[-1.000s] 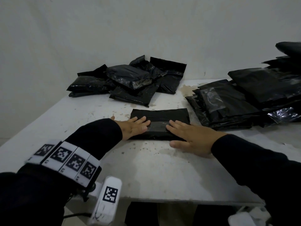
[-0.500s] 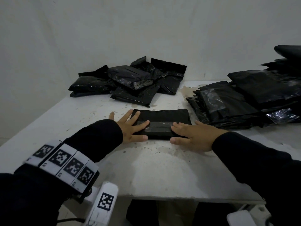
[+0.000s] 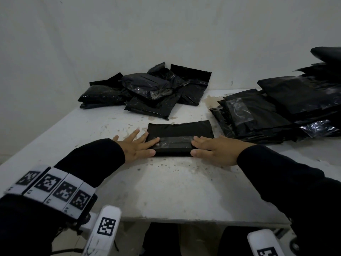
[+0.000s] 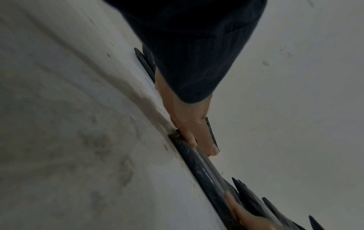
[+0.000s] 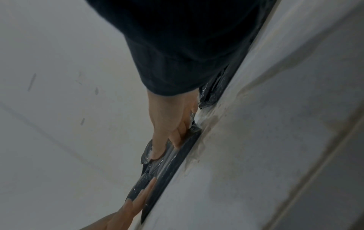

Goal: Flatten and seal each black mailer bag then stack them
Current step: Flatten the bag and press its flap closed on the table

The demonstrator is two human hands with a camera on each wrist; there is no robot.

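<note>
Head view shows the black mailer bag [image 3: 180, 138] lying flat on the desk [image 3: 166, 191], near its middle; the left hand [image 3: 137, 147] and right hand [image 3: 215, 150] press its two ends with fingers straight, gripping nothing; sealing well likely needs firm, even pressure along the shiny strip out to both edges; since a second ago the hands have slid apart toward the ends.

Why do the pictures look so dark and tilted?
Head view: dim light, yet the glossy strip on the flat black mailer bag glints. Left wrist view: tilted, blurry, the left hand soft. Right wrist view: equally murky around the right hand.
</note>
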